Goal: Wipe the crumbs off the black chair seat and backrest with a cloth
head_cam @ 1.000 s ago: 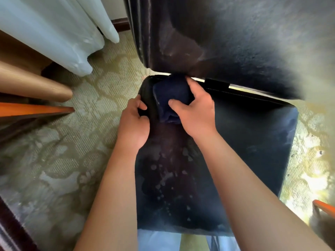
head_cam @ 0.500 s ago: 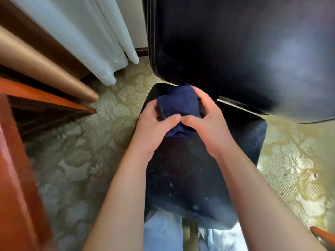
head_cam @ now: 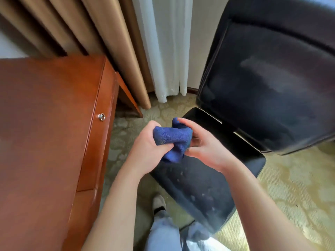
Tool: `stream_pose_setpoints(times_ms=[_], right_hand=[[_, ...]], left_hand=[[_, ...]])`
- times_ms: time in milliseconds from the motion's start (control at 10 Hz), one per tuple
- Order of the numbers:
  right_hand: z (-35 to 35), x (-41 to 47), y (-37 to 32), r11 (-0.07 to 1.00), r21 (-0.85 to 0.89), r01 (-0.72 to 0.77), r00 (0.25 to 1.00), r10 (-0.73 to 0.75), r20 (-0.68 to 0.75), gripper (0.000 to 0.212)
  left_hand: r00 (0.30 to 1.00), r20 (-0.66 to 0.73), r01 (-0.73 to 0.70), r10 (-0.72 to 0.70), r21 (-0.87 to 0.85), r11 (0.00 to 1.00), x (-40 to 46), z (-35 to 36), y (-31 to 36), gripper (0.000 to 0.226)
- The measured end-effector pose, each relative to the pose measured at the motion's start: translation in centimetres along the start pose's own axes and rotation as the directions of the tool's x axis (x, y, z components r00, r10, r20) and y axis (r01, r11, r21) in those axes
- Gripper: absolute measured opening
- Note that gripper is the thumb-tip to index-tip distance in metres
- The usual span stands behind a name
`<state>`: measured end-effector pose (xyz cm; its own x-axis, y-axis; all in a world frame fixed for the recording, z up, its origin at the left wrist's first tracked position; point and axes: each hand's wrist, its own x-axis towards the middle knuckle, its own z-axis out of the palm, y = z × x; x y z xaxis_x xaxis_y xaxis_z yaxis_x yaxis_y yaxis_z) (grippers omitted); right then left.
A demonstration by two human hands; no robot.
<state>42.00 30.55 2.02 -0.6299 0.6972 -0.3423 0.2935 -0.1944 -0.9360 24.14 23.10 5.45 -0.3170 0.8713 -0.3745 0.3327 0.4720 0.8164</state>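
Observation:
A bunched blue cloth (head_cam: 173, 139) is held in the air above the seat's left edge, between both hands. My left hand (head_cam: 148, 151) grips its left and lower part; my right hand (head_cam: 204, 145) holds its right side with the fingers curled over the top. Below them lies the black chair seat (head_cam: 199, 187), dotted with pale crumbs near its middle and front. The black backrest (head_cam: 268, 87) rises at the upper right, with a dull smear across its middle.
A reddish wooden cabinet (head_cam: 50, 142) with a small metal lock stands close on the left. Tan curtains (head_cam: 101, 42) and a white sheer curtain (head_cam: 166, 48) hang behind. Patterned carpet (head_cam: 299, 187) surrounds the chair. My legs and a shoe (head_cam: 159, 203) are below the seat's front.
The cloth has been lifted off the back of the seat and drawn left, now held by both hands in the air. The view has pulled back and swung left, showing the cabinet.

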Motion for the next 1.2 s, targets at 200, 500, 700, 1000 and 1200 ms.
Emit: stream_pose_setpoints(times_ms=[200,500,700,1000,1200], right_hand=[[7.1,2.0,-1.0,0.926,-0.374,0.053,0.998,-0.035,0.055,0.038],[20.8,5.9,-2.1,0.979,-0.186,-0.086,0.981,0.116,0.157,0.026],[29.8,10.5,-3.3,0.981,0.051,-0.188,0.976,0.181,0.121,0.049],[36.5,14.6,-1.7,0.988,-0.003,-0.154,0.988,0.153,-0.031,0.052],[33.1,13.1,-5.2,0.998,-0.063,0.031,0.981,-0.043,-0.188,0.038]], left_hand=[[0.992,-0.108,0.077,-0.073,0.038,0.996,-4.5,-8.4,-1.9,0.032],[0.894,-0.3,0.273,-0.334,-0.227,0.935,-7.7,-18.4,-14.6,0.037],[0.818,-0.367,0.369,-0.444,-0.258,0.893,-7.0,-25.5,-21.4,0.044],[0.766,-0.494,0.416,-0.412,-0.108,0.903,-4.4,-29.9,-27.4,0.049],[0.75,-0.572,0.414,-0.331,0.015,0.91,-4.6,-29.9,-27.7,0.053]])
